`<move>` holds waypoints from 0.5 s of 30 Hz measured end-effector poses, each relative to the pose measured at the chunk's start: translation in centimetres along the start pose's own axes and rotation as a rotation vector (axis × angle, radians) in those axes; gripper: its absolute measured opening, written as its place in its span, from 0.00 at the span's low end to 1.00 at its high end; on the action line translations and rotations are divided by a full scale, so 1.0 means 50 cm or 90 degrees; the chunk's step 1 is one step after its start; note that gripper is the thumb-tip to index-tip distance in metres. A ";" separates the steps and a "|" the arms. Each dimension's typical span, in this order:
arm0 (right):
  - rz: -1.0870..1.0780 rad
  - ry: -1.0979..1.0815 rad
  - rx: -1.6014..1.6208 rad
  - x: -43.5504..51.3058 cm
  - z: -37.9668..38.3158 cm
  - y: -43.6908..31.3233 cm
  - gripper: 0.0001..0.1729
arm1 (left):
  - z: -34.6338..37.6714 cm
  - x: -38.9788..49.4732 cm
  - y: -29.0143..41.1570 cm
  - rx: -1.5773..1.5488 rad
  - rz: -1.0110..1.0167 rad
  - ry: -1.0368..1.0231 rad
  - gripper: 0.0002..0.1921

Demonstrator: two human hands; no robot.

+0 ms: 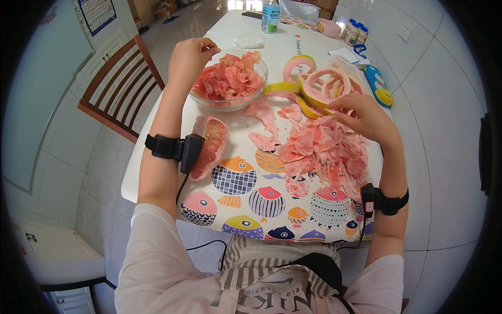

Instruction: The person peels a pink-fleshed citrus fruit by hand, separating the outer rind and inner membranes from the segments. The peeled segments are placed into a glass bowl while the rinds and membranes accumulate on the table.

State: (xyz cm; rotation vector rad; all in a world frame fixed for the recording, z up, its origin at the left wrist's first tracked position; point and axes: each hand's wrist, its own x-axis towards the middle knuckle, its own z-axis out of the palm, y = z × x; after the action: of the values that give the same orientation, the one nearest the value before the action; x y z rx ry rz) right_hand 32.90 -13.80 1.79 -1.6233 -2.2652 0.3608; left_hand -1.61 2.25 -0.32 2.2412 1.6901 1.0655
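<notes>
My left hand (pixel 193 59) is raised over the left rim of a glass bowl (pixel 235 104) heaped with pink pomelo flesh (pixel 231 76); its fingertips are pinched, and I cannot tell whether they hold a small bit. My right hand (pixel 362 117) is at the far right of a pile of pink pomelo membranes (pixel 325 149), beside the peel, thumb and fingers slightly apart; what lies between them is unclear. Curled strips of yellow-green pomelo rind (pixel 313 94) lie behind the pile. A partly peeled pomelo wedge (pixel 210 145) rests near my left forearm.
Farther back on the fish-patterned tablecloth (pixel 235 208) stand a blue drink carton (pixel 270 17), a pink bowl (pixel 328 28) and several small bottles (pixel 354 33). A blue and yellow case (pixel 377 85) lies at the right edge. A wooden chair (pixel 121 86) stands at the left.
</notes>
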 end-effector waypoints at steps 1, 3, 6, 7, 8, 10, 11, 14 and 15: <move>0.081 -0.020 0.003 -0.004 0.002 0.002 0.08 | -0.001 0.001 0.004 0.029 -0.005 0.004 0.11; 0.139 0.013 -0.012 -0.004 0.011 0.006 0.07 | 0.001 -0.003 0.006 0.010 0.035 -0.006 0.10; 0.028 0.153 -0.033 0.003 0.047 0.012 0.08 | 0.015 -0.009 0.009 -0.079 0.269 0.007 0.10; -0.036 0.186 -0.022 0.003 0.060 0.015 0.07 | 0.022 -0.012 0.013 -0.071 0.406 0.047 0.10; -0.056 0.210 -0.002 0.007 0.072 0.018 0.06 | 0.021 -0.014 0.015 -0.035 0.521 0.061 0.10; -0.278 0.302 -0.035 0.015 0.089 0.024 0.05 | 0.010 -0.021 0.019 -0.021 0.562 0.075 0.10; -0.343 0.302 -0.045 0.016 0.091 0.027 0.05 | 0.000 -0.025 0.021 0.001 0.569 0.068 0.11; -0.329 0.273 -0.073 0.008 0.086 0.039 0.06 | -0.052 -0.054 0.006 -0.013 0.237 -0.144 0.12; -0.325 0.269 -0.059 0.006 0.085 0.041 0.06 | -0.062 -0.070 -0.002 -0.020 0.221 -0.118 0.12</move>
State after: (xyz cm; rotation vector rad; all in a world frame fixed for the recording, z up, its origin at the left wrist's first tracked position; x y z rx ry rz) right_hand 32.86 -12.93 -2.87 -0.9761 -2.2671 -0.2003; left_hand -3.97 -1.71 0.37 2.5829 1.2350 0.9001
